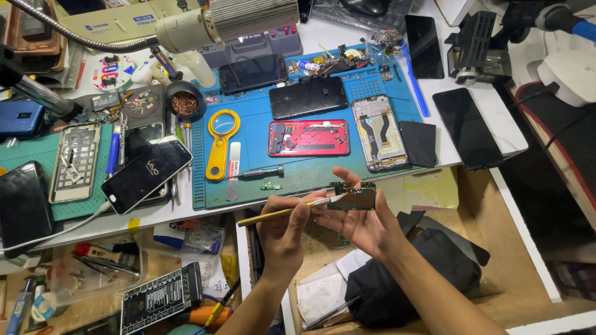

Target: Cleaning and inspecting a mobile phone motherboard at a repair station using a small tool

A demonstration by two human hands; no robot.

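Observation:
My right hand (pixel 365 227) is held palm up just in front of the bench edge, with a small dark green circuit board (pixel 355 198) gripped between thumb and fingers. My left hand (pixel 282 234) holds a thin yellow-handled tool (pixel 270 215) like a pen. Its pale tip touches the left end of the board. Both hands hover above an open drawer.
A blue work mat (pixel 310 177) carries an opened red phone (pixel 308 138), a black phone (pixel 308 97), a stripped phone frame (pixel 379 132), a yellow magnifier (pixel 220 144) and a screwdriver (pixel 261 173). A lamp (pixel 242 22) hangs at the back. A black cloth (pixel 413 276) lies in the drawer.

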